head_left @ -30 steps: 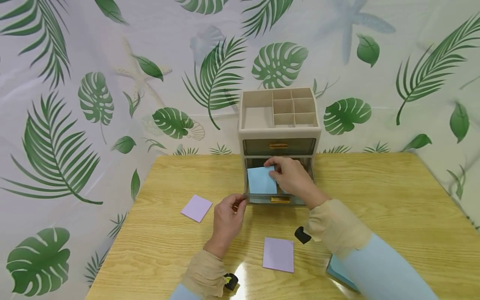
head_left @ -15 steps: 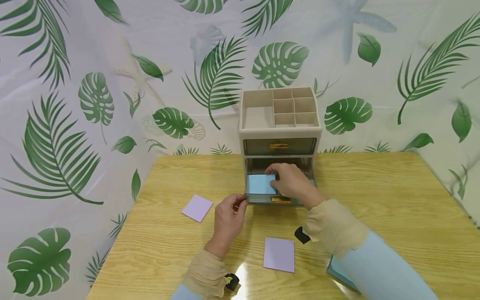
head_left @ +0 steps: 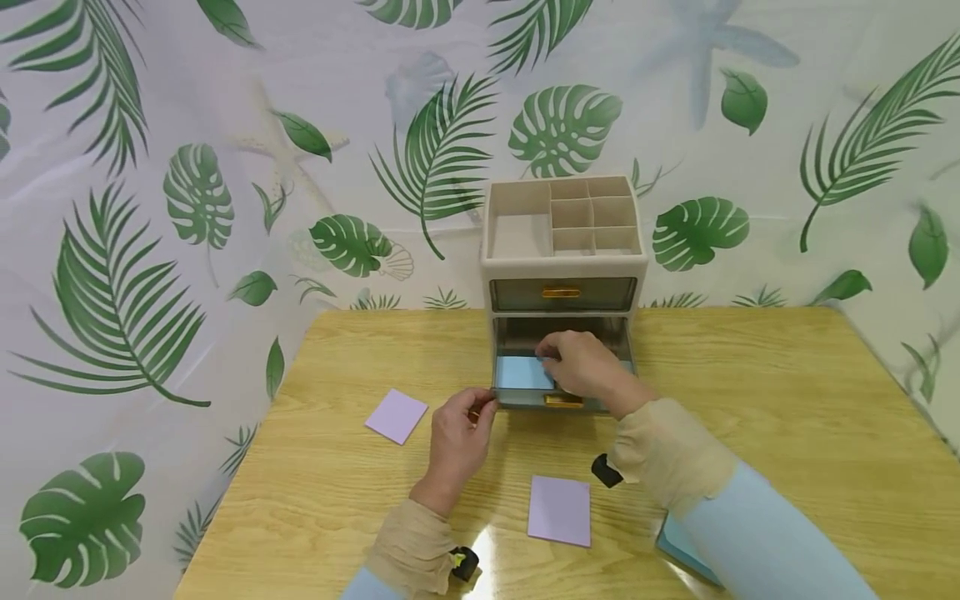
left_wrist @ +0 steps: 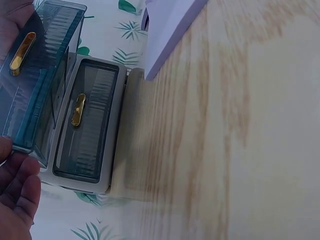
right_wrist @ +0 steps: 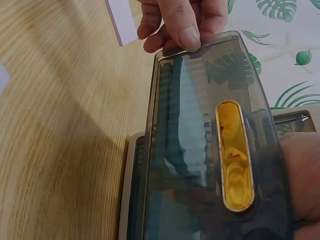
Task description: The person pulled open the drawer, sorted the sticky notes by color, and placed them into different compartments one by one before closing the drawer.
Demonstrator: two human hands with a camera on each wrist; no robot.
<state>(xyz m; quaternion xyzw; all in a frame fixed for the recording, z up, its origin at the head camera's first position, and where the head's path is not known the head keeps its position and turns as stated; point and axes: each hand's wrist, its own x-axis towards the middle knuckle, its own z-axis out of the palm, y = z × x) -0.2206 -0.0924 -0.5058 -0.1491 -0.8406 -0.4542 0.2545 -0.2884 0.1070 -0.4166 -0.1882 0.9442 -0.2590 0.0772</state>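
Note:
In the head view, a blue sticky note pad (head_left: 524, 373) lies in the left part of the pulled-out drawer (head_left: 523, 400), behind its clear grey front. My right hand (head_left: 585, 365) reaches into that drawer and pinches the pad at its right edge. At the drawer's front left corner, my left hand (head_left: 459, 433) grips the rim between thumb and fingers; the right wrist view shows the left thumb (right_wrist: 189, 39) on top of the edge. A gold handle (right_wrist: 235, 155) sits on the drawer front. The left wrist view shows a lower drawer (left_wrist: 87, 120), closed.
The cream organizer (head_left: 564, 265) stands at the table's back edge, with a divided top tray and a closed upper drawer (head_left: 592, 293). Two purple note pads lie on the table: one at left (head_left: 397, 416), one in front (head_left: 559, 511). A teal-blue item (head_left: 684, 546) shows partly under the right sleeve.
My right hand has lowered the blue sticky note pad from a tilted position down into the drawer. My left hand has stayed at the drawer's corner.

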